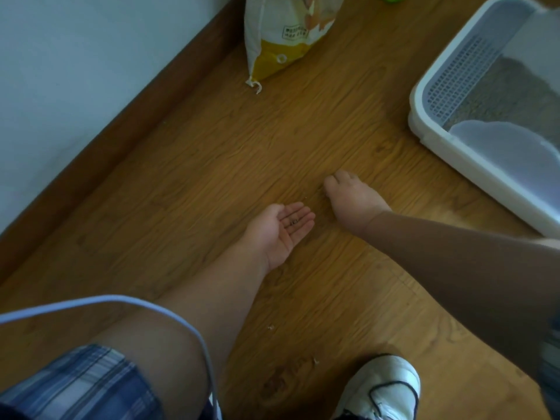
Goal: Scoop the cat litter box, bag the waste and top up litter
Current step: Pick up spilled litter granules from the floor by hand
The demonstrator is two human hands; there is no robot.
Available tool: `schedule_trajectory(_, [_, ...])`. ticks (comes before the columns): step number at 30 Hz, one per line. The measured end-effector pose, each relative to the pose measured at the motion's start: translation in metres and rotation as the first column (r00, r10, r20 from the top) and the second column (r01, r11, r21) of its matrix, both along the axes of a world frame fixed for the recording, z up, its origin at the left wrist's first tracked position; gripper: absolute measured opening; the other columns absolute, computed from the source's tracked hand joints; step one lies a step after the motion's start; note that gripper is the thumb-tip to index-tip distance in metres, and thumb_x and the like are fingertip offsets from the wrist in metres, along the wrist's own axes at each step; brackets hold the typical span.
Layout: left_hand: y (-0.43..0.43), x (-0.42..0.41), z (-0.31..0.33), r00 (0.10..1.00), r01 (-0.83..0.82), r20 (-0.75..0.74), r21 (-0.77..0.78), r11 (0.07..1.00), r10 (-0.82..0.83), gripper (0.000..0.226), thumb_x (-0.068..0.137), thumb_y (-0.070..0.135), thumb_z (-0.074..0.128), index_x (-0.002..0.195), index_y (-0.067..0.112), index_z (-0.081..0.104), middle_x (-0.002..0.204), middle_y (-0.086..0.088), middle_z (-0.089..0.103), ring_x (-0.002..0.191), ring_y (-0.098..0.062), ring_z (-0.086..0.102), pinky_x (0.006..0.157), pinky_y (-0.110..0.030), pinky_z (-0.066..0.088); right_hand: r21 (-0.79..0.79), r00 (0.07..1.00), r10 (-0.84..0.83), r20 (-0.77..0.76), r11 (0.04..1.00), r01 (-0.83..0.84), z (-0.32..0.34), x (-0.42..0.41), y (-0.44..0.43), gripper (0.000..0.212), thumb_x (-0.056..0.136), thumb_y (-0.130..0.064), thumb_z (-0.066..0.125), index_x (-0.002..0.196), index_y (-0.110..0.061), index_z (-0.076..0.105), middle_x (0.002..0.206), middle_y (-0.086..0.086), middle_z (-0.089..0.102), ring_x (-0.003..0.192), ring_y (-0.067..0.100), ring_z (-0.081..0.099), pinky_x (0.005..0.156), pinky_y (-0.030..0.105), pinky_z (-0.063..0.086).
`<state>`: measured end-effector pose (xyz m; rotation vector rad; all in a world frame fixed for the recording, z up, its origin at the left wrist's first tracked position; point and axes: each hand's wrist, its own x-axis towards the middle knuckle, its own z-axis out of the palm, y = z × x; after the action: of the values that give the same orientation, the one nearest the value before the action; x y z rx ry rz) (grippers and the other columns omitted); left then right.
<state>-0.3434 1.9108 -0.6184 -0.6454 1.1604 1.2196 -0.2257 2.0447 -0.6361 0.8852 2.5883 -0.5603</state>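
My left hand (280, 230) lies palm up just above the wooden floor, fingers straight, with a few dark litter grains (293, 221) on the fingers. My right hand (351, 197) is palm down beside it, fingertips curled onto the floor; whether it pinches anything is hidden. The white litter box (436, 137) stands at the right, with grey litter (515, 95) inside and a perforated grid along its near wall. A white and yellow litter bag (285, 34) stands at the top by the wall.
A white wall with a brown skirting board (127, 128) runs along the left. Small crumbs (270, 327) lie on the floor near my knee. My white shoe (381, 386) is at the bottom, and a pale blue cable (181, 322) crosses my leg.
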Motion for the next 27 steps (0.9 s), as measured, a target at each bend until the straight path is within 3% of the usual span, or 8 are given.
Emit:
schedule_trajectory(4, [0.006, 0.005, 0.001, 1.000, -0.008, -0.015, -0.018, 1.000, 0.008, 0.040, 0.108, 0.021, 0.032, 0.118, -0.008, 0.059, 0.116, -0.024, 0.065, 0.103, -0.033, 0.066, 0.086, -0.041, 0.056, -0.100, 0.988, -0.077, -0.137, 0.993, 0.064, 0.005, 0.000, -0.006, 0.017, 0.097, -0.002, 0.044, 0.110, -0.012, 0.052, 0.105, 0.005, 0.044, 0.104, 0.028, 0.051, 0.080, 0.033, 0.040])
schedule_trajectory(6, [0.010, 0.008, 0.001, 1.000, -0.021, -0.011, -0.013, 1.000, 0.021, 0.040, 0.107, 0.020, 0.032, 0.104, -0.006, 0.062, 0.105, -0.023, 0.068, 0.093, -0.031, 0.068, 0.081, -0.040, 0.057, -0.174, 0.958, -0.091, -0.271, 0.984, 0.045, 0.015, 0.002, -0.019, 0.011, 0.098, -0.003, 0.047, 0.104, -0.008, 0.055, 0.103, 0.005, 0.047, 0.096, 0.026, 0.053, 0.078, 0.032, 0.041])
schedule_trajectory(8, [0.014, 0.012, 0.002, 1.000, -0.022, 0.022, 0.008, 1.000, 0.022, 0.039, 0.106, 0.018, 0.034, 0.083, 0.002, 0.060, 0.080, -0.016, 0.068, 0.074, -0.024, 0.067, 0.067, -0.035, 0.058, -0.224, 0.918, -0.092, -0.386, 0.975, 0.003, 0.024, 0.006, -0.035, 0.013, 0.097, -0.003, 0.048, 0.104, -0.005, 0.059, 0.105, 0.010, 0.054, 0.093, 0.024, 0.056, 0.081, 0.034, 0.047])
schedule_trajectory(11, [0.015, 0.019, 0.001, 0.999, -0.007, 0.032, 0.021, 1.000, 0.006, 0.034, 0.103, 0.016, 0.037, 0.076, 0.009, 0.056, 0.065, -0.007, 0.062, 0.061, -0.018, 0.060, 0.053, -0.026, 0.054, -0.311, 0.905, -0.101, -0.412, 0.950, -0.036, 0.026, 0.017, -0.047, 0.022, 0.097, -0.007, 0.050, 0.114, -0.011, 0.063, 0.112, 0.005, 0.059, 0.102, 0.017, 0.057, 0.093, 0.027, 0.048])
schedule_trajectory(15, [0.015, 0.022, -0.004, 1.000, -0.020, 0.025, 0.013, 1.000, 0.019, 0.039, 0.106, 0.019, 0.034, 0.091, -0.002, 0.064, 0.087, -0.018, 0.069, 0.080, -0.026, 0.068, 0.072, -0.035, 0.058, -0.283, 0.831, -0.305, -0.464, 0.941, 0.188, 0.019, 0.027, -0.028, 0.026, 0.096, -0.008, 0.055, 0.120, -0.010, 0.065, 0.110, 0.004, 0.062, 0.101, 0.015, 0.058, 0.090, 0.023, 0.045])
schedule_trajectory(17, [0.013, 0.021, -0.007, 1.000, -0.014, 0.008, -0.008, 1.000, 0.014, 0.038, 0.106, 0.021, 0.035, 0.099, -0.004, 0.064, 0.094, -0.020, 0.068, 0.087, -0.030, 0.068, 0.076, -0.039, 0.057, -0.220, 0.836, -0.328, -0.440, 0.942, 0.254, 0.013, 0.030, -0.013, 0.023, 0.096, -0.010, 0.056, 0.117, -0.011, 0.066, 0.108, 0.003, 0.061, 0.097, 0.013, 0.055, 0.087, 0.024, 0.045])
schedule_trajectory(22, [0.006, 0.011, -0.009, 0.999, 0.012, -0.031, -0.036, 0.999, -0.013, 0.036, 0.106, 0.022, 0.038, 0.106, -0.003, 0.063, 0.104, -0.020, 0.068, 0.095, -0.031, 0.069, 0.082, -0.039, 0.058, -0.152, 0.934, -0.223, -0.280, 0.971, 0.186, -0.004, 0.027, 0.003, 0.027, 0.096, -0.018, 0.058, 0.123, -0.015, 0.062, 0.118, 0.003, 0.059, 0.113, 0.021, 0.054, 0.100, 0.033, 0.046])
schedule_trajectory(27, [0.002, 0.002, -0.010, 0.999, -0.020, -0.029, -0.042, 0.999, 0.019, 0.036, 0.106, 0.022, 0.037, 0.110, -0.004, 0.062, 0.108, -0.021, 0.068, 0.098, -0.031, 0.069, 0.078, -0.038, 0.059, -0.120, 0.945, -0.179, -0.273, 0.981, 0.151, -0.011, 0.013, 0.000, 0.032, 0.094, -0.019, 0.062, 0.126, -0.016, 0.061, 0.122, 0.003, 0.056, 0.118, 0.024, 0.050, 0.103, 0.035, 0.041])
